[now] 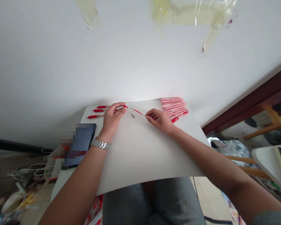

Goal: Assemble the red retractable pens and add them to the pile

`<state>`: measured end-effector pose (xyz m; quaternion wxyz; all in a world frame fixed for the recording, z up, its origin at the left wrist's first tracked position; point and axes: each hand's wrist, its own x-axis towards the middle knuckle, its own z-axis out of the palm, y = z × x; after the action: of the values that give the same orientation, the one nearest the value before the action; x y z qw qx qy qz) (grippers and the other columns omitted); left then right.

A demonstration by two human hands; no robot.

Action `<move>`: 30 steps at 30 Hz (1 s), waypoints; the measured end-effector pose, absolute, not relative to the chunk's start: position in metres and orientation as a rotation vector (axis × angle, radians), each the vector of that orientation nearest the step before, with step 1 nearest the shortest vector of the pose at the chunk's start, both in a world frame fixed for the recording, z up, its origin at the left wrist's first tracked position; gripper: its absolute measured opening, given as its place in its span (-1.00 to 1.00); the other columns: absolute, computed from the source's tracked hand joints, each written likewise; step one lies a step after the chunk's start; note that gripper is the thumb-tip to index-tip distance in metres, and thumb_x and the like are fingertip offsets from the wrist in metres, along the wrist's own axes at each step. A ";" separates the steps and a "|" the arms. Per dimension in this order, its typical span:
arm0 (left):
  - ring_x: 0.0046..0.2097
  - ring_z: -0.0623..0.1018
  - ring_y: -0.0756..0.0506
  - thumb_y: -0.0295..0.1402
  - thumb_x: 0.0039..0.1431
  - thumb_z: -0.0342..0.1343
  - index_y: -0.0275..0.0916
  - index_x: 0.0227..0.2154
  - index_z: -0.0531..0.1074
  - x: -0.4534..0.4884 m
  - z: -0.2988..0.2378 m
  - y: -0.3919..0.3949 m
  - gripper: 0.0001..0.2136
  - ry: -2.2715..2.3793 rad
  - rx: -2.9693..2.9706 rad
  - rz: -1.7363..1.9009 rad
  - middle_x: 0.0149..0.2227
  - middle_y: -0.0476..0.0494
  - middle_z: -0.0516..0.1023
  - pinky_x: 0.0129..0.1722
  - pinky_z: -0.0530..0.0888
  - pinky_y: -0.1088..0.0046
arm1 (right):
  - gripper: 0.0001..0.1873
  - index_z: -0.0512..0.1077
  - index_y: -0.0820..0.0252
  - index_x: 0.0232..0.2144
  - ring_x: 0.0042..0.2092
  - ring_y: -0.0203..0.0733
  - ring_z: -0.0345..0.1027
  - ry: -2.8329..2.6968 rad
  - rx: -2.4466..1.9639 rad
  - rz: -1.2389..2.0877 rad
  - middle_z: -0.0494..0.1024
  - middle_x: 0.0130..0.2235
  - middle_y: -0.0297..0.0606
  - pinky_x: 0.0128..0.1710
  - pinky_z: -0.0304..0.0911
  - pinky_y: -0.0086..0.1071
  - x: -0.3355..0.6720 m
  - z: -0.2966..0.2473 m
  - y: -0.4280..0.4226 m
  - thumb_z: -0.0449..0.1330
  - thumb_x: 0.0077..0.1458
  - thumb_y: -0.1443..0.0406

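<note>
As our right hand pinches the refill by one end over the table, we see its long axis slant leftward and away, tip just short of the red piece our left hand grips.

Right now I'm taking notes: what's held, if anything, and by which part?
Right hand: pen refill, by its rear end. Left hand: red pen part, spot unclear.

Left fingers grip a red piece, right fingers a slim refill.
</note>
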<state>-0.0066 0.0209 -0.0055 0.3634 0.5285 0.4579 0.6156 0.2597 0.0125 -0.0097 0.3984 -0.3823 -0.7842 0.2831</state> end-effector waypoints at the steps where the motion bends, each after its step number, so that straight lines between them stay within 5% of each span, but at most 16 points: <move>1: -0.05 0.65 -0.11 -0.18 0.15 0.46 -0.17 -0.08 0.66 -0.006 -0.005 0.021 -0.68 1.149 1.324 1.602 -0.07 -0.16 0.67 0.11 0.58 0.28 | -0.76 0.53 0.12 -0.13 -0.27 -0.21 0.48 -1.987 -0.968 0.720 0.63 -0.22 -0.24 -0.21 0.43 -0.30 0.260 -0.010 0.012 0.22 0.39 0.09; 9: -0.09 0.62 -0.08 -0.15 0.14 0.47 -0.16 -0.18 0.69 -0.002 -0.003 0.021 -0.74 1.083 1.265 1.641 -0.11 -0.15 0.66 0.07 0.59 0.29 | -0.75 0.53 0.13 -0.15 -0.29 -0.23 0.46 -1.995 -0.978 0.733 0.62 -0.22 -0.25 -0.22 0.41 -0.32 0.260 -0.009 0.012 0.22 0.38 0.09; 30: -0.02 0.65 -0.11 -0.10 0.19 0.43 -0.16 -0.06 0.59 0.001 0.001 0.015 -0.65 1.064 1.373 1.565 -0.02 -0.18 0.64 0.10 0.62 0.24 | -0.76 0.54 0.13 -0.15 -0.30 -0.24 0.44 -2.011 -0.965 0.713 0.61 -0.23 -0.25 -0.23 0.40 -0.33 0.260 -0.010 0.013 0.23 0.37 0.09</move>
<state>0.0007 0.0146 0.0013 0.3910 0.5406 0.4187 0.6161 0.2603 0.0135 -0.0104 0.3894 -0.3797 -0.7909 0.2805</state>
